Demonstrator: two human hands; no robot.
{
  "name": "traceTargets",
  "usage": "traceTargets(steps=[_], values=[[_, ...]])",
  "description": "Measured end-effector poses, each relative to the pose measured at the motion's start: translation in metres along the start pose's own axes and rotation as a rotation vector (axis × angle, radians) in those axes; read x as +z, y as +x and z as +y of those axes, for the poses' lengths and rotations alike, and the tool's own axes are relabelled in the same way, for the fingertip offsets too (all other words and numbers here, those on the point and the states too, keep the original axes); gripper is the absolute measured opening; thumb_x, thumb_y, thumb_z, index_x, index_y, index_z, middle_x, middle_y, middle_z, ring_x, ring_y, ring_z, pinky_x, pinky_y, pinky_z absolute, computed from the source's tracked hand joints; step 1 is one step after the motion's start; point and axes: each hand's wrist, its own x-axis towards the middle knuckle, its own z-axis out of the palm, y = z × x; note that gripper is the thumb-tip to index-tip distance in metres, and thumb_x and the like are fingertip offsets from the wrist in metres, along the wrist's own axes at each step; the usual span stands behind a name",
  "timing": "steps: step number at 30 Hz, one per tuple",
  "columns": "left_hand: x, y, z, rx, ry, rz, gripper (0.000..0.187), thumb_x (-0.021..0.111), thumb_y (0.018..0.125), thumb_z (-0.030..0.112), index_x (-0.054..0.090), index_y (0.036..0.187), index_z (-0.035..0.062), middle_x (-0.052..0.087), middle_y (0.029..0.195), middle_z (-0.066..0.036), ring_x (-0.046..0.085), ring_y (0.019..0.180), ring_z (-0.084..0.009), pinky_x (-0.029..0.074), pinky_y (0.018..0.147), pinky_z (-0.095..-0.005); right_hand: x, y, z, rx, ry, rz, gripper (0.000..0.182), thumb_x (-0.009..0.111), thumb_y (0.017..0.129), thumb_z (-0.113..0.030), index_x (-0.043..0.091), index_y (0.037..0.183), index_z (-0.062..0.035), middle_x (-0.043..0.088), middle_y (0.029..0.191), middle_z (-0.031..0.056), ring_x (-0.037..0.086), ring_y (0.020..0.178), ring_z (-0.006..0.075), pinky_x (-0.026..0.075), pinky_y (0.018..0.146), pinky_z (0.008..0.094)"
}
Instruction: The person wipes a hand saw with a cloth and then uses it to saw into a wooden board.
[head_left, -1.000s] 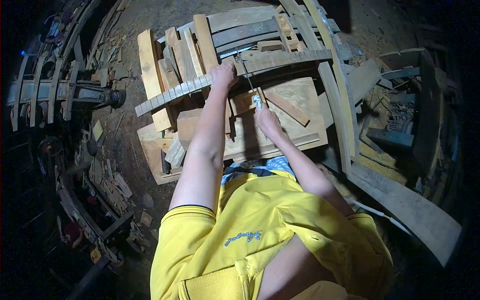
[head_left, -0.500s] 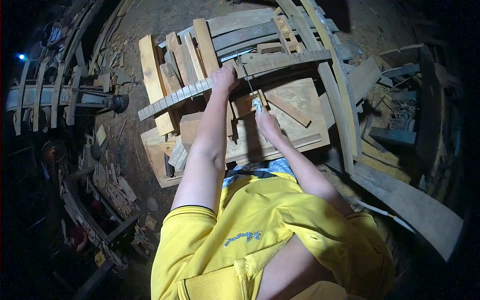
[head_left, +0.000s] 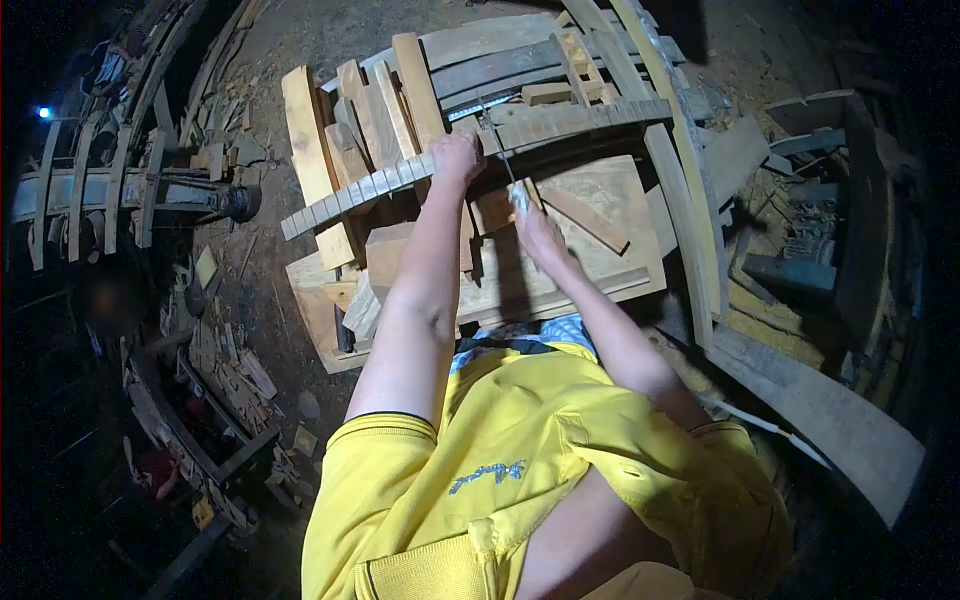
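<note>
A long curved wooden strip [head_left: 375, 184] with many crosswise cuts lies over several boards. My left hand [head_left: 457, 157] is closed on it near its middle. In my right hand [head_left: 538, 232] is the handle of a saw [head_left: 503, 150], whose thin blade runs away from me and crosses the strip just right of my left hand. Cuts show on the strip left of the blade; the part to the right looks mostly smooth. Below the strip lie a wide board [head_left: 590, 190] and a narrow wood piece [head_left: 590, 222], right of my right hand.
Upright-laid planks [head_left: 417, 85] stick out beyond the strip. A long curved beam [head_left: 690, 190] passes close on the right, with a wide plank [head_left: 820, 405] below it. Wood scraps [head_left: 255, 375] litter the floor at left. A dark-handled tool [head_left: 344, 330] lies at the board's left edge.
My right hand and the saw have moved slightly forward, away from my body. My left hand keeps its hold on the strip; the whole view has shifted a little.
</note>
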Motion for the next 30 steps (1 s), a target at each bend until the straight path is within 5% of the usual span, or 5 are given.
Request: traceTargets(steps=[8, 11, 15, 17, 30], values=[[0.005, 0.004, 0.001, -0.028, 0.014, -0.056, 0.043, 0.066, 0.063, 0.035, 0.055, 0.094, 0.0086, 0.06, 0.093, -0.012, 0.058, 0.088, -0.0274, 0.046, 0.072, -0.043, -0.011, 0.034, -0.028, -0.112, -0.023, 0.062, 0.029, 0.037, 0.085, -0.025, 0.044, 0.098, -0.0001, 0.055, 0.085, 0.03, 0.052, 0.085, 0.0471, 0.04, 0.074, 0.0521], [-0.001, 0.0, 0.004, -0.029, 0.001, -0.051, 0.029, 0.058, 0.068, 0.021, 0.055, 0.093, 0.0084, 0.06, 0.092, -0.011, 0.058, 0.087, -0.0271, 0.043, 0.072, -0.0417, -0.006, 0.004, -0.009, -0.038, -0.015, 0.011, 0.028, 0.037, 0.085, -0.025, 0.044, 0.099, -0.0006, 0.056, 0.083, 0.0301, 0.053, 0.083, 0.0467, 0.041, 0.073, 0.0519], [-0.003, -0.004, 0.004, 0.002, -0.023, -0.013, 0.029, 0.057, 0.068, 0.021, 0.055, 0.094, 0.0087, 0.06, 0.093, -0.011, 0.058, 0.088, -0.0269, 0.043, 0.074, -0.042, -0.018, 0.034, -0.034, -0.105, -0.021, -0.01, 0.027, 0.04, 0.083, -0.021, 0.043, 0.104, -0.0037, 0.056, 0.088, 0.0288, 0.054, 0.085, 0.0446, 0.042, 0.072, 0.0522], [0.008, 0.003, 0.0, -0.016, 0.001, -0.005, 0.044, 0.066, 0.062, 0.036, 0.054, 0.093, 0.0082, 0.06, 0.092, -0.012, 0.059, 0.087, -0.028, 0.046, 0.073, -0.0414, -0.014, 0.054, -0.042, -0.07, -0.064, -0.013, 0.029, 0.038, 0.084, -0.024, 0.043, 0.104, -0.0035, 0.055, 0.089, 0.0294, 0.053, 0.086, 0.0454, 0.041, 0.074, 0.0524], [-0.001, -0.001, 0.002, -0.021, -0.004, -0.019, 0.03, 0.061, 0.066, 0.023, 0.055, 0.092, 0.0081, 0.06, 0.093, -0.011, 0.058, 0.089, -0.0259, 0.042, 0.074, -0.0421, -0.025, 0.052, -0.052, -0.054, -0.001, -0.036, 0.029, 0.037, 0.084, -0.022, 0.046, 0.099, 0.0001, 0.054, 0.09, 0.031, 0.051, 0.09, 0.0456, 0.04, 0.077, 0.0515]])
